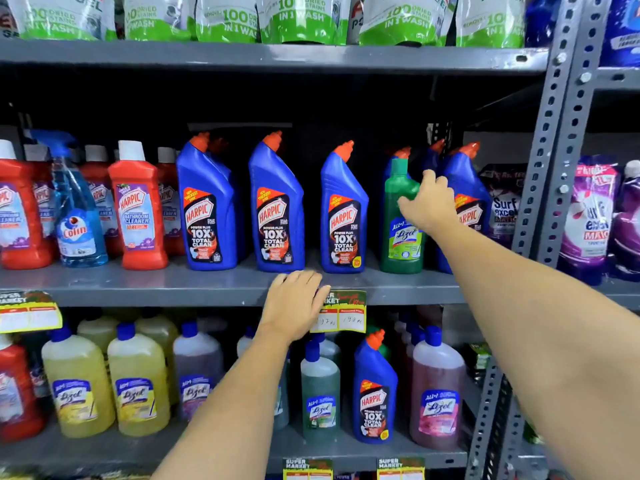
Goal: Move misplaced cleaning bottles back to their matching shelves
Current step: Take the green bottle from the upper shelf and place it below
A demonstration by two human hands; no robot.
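Observation:
A green Lizol bottle [401, 244] stands upright on the middle shelf [138, 284], in a row of blue Harpic bottles [277, 216]. My right hand [429, 200] is wrapped round its shoulder, thumb across the front and fingers behind. My left hand [294, 306] lies palm down on the front lip of that shelf and holds nothing. On the lower shelf one blue Harpic bottle [375, 393] stands among Lizol bottles, next to a dark green one [320, 393]. A blue Colin spray bottle [74, 209] stands among red Harpic bottles [138, 209] at the left.
Yellow Lizol bottles [138, 386] and a pink one [438, 393] fill the lower shelf. Green-and-white detergent pouches [304, 19] sit on the top shelf. A perforated grey upright [557, 133] bounds the bay on the right, with purple Surf Excel packs [588, 220] beyond.

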